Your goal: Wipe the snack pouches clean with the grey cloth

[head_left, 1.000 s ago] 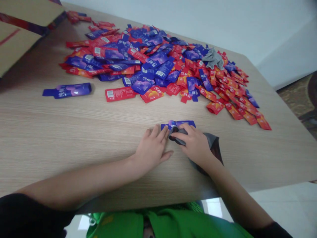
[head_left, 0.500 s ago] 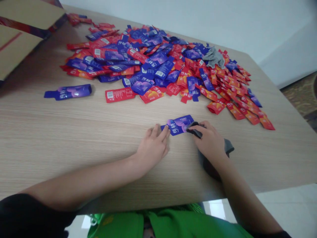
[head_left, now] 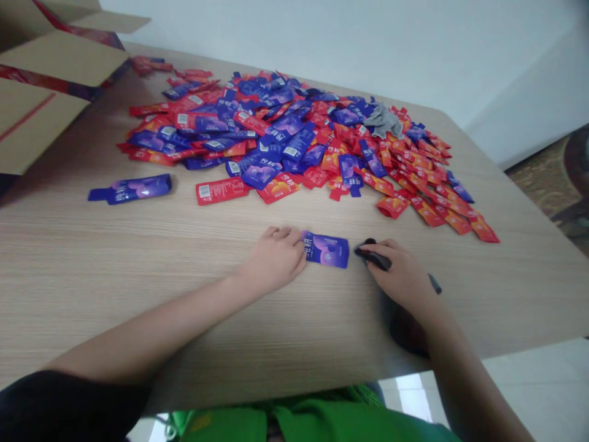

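Flat on the wooden table lies a purple pouch (head_left: 327, 250) with white lettering and lilac round shapes. My left hand (head_left: 278, 258) has its fingers closed over the left end of this pouch, hiding that end. My right hand (head_left: 400, 273) is just right of the pouch and apart from it. Its fingers pinch a dark cloth (head_left: 378, 259), part of which lies under the hand and wrist.
A large heap of red and purple pouches (head_left: 276, 135) covers the back of the table (head_left: 207, 344). On it rests a crumpled grey cloth (head_left: 384, 121). One purple pouch (head_left: 138, 189) lies apart at left, near an open cardboard box (head_left: 59, 55).
My right hand and the dark cloth have come off the pouch's right end, moving right. My left hand now covers more of the pouch's left end. The view has tilted slightly.
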### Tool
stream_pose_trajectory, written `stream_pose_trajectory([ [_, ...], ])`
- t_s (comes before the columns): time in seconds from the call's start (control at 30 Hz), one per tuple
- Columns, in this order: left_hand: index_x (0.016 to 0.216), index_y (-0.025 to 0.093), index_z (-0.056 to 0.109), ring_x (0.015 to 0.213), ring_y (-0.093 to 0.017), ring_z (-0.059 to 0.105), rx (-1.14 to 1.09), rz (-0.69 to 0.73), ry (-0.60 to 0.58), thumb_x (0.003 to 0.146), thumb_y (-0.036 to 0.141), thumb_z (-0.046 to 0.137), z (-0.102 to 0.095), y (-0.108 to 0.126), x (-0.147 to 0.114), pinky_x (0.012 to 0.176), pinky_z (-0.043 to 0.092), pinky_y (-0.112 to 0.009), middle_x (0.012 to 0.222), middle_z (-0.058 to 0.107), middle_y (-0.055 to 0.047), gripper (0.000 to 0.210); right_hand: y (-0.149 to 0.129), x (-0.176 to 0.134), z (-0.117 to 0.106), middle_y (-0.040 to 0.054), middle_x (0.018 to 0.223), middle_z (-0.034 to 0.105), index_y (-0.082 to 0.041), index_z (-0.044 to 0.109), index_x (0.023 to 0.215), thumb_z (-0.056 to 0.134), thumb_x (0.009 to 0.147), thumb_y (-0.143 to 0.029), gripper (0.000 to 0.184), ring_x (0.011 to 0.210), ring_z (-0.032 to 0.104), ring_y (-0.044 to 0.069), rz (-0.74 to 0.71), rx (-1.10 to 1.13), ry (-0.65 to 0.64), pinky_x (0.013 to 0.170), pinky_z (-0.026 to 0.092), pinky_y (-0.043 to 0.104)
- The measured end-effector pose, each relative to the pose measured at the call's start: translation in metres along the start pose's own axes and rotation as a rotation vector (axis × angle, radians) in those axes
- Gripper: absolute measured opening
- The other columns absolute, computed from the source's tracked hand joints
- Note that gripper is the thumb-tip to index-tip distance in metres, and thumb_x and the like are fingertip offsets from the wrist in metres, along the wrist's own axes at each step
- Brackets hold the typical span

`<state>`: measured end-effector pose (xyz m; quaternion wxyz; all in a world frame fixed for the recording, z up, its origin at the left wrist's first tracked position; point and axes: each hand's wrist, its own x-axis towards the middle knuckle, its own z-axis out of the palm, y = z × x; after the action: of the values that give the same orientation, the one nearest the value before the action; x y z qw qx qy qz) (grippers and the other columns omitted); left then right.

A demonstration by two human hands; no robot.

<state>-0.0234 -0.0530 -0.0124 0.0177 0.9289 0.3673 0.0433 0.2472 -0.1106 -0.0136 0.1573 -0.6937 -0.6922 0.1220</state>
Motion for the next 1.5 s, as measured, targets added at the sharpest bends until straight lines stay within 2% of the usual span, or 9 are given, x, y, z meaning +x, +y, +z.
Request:
stream_pose_trajectory([
  [0.17, 0.136, 0.024, 0.05, 0.125, -0.029, 0.048, -0.013, 0.148, 0.058, 0.091, 0.055, 0.055, 0.016, -0.004, 0.01, 0.096, 0.041, -0.04, 0.14, 0.052, -0.01, 0.055, -0.008, -0.002, -0.007, 0.0035, 0.105, 0.064, -0.028, 0.071, 0.108, 0.057, 0.083, -0.024, 0.029, 0.091, 0.065, 0.021, -0.048, 0.087, 0.029, 0.088, 0.05, 0.037],
  [0.4, 0.121, 0.024, 0.06, 0.102, -0.024, 0.06, 0.078, 0.18, 0.092, 0.098, 0.039, 0.049, 0.025, -0.001, 0.024, 0.082, 0.039, -0.035, 0.115, 0.067, -0.006, 0.03, -0.01, -0.003, -0.004, 0.0034, 0.103, 0.066, -0.027, 0.072, 0.107, 0.057, 0.083, -0.023, 0.028, 0.091, 0.066, 0.021, -0.056, 0.123, 0.022, 0.087, 0.05, 0.037],
  [0.73, 0.101, 0.021, 0.065, 0.078, -0.019, 0.066, -0.113, 0.122, -0.1, 0.092, 0.021, 0.048, -0.017, -0.029, 0.05, 0.07, 0.042, -0.029, 0.084, 0.072, -0.003, 0.019, -0.001, -0.009, -0.023, 0.0044, 0.106, 0.067, -0.026, 0.072, 0.106, 0.06, 0.083, -0.026, 0.026, 0.096, 0.066, 0.022, -0.046, 0.192, 0.131, 0.088, 0.05, 0.037],
  [0.87, 0.096, 0.022, 0.066, 0.081, -0.017, 0.065, -0.274, 0.209, -0.188, 0.081, 0.011, 0.051, -0.019, -0.035, 0.059, 0.07, 0.042, -0.027, 0.086, 0.071, -0.001, 0.024, 0.001, -0.007, -0.023, 0.0046, 0.105, 0.068, -0.026, 0.072, 0.105, 0.061, 0.083, -0.027, 0.025, 0.096, 0.066, 0.022, -0.046, 0.193, 0.13, 0.088, 0.05, 0.037],
  [1.0, 0.091, 0.019, 0.067, 0.098, -0.024, 0.061, -0.064, 0.247, -0.086, 0.08, 0.012, 0.054, -0.009, -0.018, 0.065, 0.088, 0.04, -0.038, 0.097, 0.069, -0.006, 0.018, -0.002, -0.005, -0.019, 0.0051, 0.103, 0.068, -0.025, 0.072, 0.104, 0.061, 0.083, -0.028, 0.024, 0.095, 0.066, 0.022, -0.068, 0.202, 0.129, 0.087, 0.05, 0.037],
  [1.17, 0.116, 0.017, 0.059, 0.104, -0.029, 0.055, 0.145, 0.035, 0.192, 0.092, 0.024, 0.049, -0.013, 0.021, 0.038, 0.088, 0.041, -0.043, 0.111, 0.06, -0.014, 0.027, -0.003, -0.003, -0.016, 0.0049, 0.102, 0.068, -0.025, 0.072, 0.106, 0.059, 0.084, -0.03, 0.025, 0.095, 0.066, 0.022, -0.068, 0.219, 0.122, 0.088, 0.05, 0.037],
  [1.27, 0.107, 0.015, 0.062, 0.103, -0.03, 0.056, 0.1, -0.081, 0.1, 0.091, 0.028, 0.052, -0.016, 0.041, 0.01, 0.081, 0.045, -0.04, 0.11, 0.061, -0.014, 0.023, 0.001, 0.0, -0.014, 0.0056, 0.105, 0.068, -0.025, 0.072, 0.104, 0.059, 0.084, -0.031, 0.025, 0.096, 0.066, 0.023, -0.063, 0.195, 0.111, 0.088, 0.05, 0.037],
  [1.37, 0.129, 0.014, 0.055, 0.118, -0.036, 0.052, 0.053, -0.139, 0.015, 0.092, 0.04, 0.052, -0.002, 0.051, -0.012, 0.089, 0.046, -0.046, 0.13, 0.057, -0.018, 0.045, 0.0, 0.007, -0.015, 0.0054, 0.105, 0.069, -0.026, 0.072, 0.104, 0.059, 0.084, -0.032, 0.025, 0.094, 0.066, 0.023, -0.073, 0.165, 0.084, 0.087, 0.05, 0.038],
  [1.5, 0.149, 0.012, 0.036, 0.145, -0.039, 0.023, -0.026, -0.102, -0.018, 0.095, 0.051, 0.042, 0.03, 0.058, -0.029, 0.112, 0.029, -0.053, 0.159, 0.028, -0.018, 0.067, -0.017, 0.022, -0.024, 0.0048, 0.102, 0.069, -0.026, 0.073, 0.105, 0.058, 0.084, -0.029, 0.026, 0.093, 0.066, 0.022, -0.122, 0.11, 0.078, 0.084, 0.051, 0.036],
])
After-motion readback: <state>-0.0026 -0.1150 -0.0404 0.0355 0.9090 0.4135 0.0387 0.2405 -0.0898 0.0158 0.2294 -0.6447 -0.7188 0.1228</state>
